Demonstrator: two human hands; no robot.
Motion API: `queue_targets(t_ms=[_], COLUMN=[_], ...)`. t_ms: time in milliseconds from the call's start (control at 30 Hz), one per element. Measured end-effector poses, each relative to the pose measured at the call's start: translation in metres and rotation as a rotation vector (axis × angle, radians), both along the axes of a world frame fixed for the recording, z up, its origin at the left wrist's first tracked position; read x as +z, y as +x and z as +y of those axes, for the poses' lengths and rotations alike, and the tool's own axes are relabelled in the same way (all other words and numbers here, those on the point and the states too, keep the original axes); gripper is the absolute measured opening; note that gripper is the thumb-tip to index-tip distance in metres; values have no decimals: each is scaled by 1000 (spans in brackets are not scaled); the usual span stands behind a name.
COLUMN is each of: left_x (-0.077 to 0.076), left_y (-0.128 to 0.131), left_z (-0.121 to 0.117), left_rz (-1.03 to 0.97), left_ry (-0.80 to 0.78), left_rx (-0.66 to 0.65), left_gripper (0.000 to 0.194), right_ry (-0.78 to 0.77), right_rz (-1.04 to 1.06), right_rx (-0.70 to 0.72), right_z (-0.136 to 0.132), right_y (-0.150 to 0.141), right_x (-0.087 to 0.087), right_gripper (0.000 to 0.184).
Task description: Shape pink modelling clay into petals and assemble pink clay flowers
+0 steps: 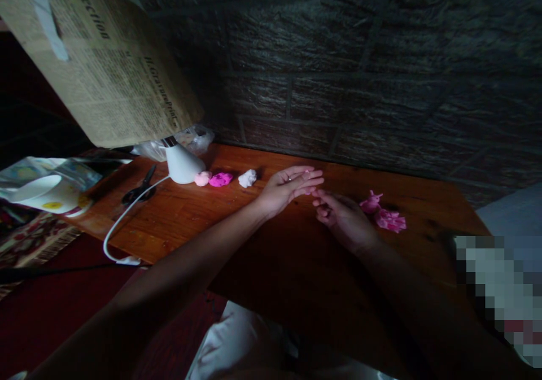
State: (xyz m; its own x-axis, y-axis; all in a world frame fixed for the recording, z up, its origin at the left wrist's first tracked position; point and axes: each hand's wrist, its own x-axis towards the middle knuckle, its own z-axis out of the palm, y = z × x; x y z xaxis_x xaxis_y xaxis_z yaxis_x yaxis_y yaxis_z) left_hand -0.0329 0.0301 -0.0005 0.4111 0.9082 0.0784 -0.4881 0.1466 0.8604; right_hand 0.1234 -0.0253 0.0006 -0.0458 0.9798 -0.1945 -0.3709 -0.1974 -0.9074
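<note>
Over the wooden table, my left hand (288,190) is held palm up with its fingers stretched out and a ring on one finger. My right hand (344,217) meets its fingertips, thumb and fingers pinched together. A pinkish bit seems to show where the two hands meet, too small and dim to make out. Just beyond my right hand lie two pink ruffled pieces, one spiky (370,201) and one flower-like (390,221). To the left of my hands sit a white clay-like lump (248,178), a bright pink lump (221,179) and a pale pink lump (202,178).
A lamp with a newspaper-print shade (127,75) and white base (182,164) stands at the table's (178,216) back left. Its white cord (110,230) drops over the front edge. Black scissors (139,191) and a paper cup (46,193) lie left. A brick wall (339,86) rises behind.
</note>
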Motion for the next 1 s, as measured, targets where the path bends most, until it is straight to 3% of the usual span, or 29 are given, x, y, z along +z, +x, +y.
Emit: queue_targets(t_ms=[267,467,733,1000], left_x=[0,-5,-10,-7], left_y=[0,2,3,4], left_z=[-3,-2,-2,-5], left_rz=[16,35,108,67], left_ry=[29,152,303,242], left_rx=[24,101,-14,-28], left_gripper=[32,25,23,21], right_ry=[-26,-15,14,45], right_rz=[-26,-21,121,127], right_rx=[-7,24,75,114], right_z=[-2,-2,-2,-3], right_y=[-2,-2,2,1], right_x=[4,7,8,7], right_gripper=[44,41,32,31])
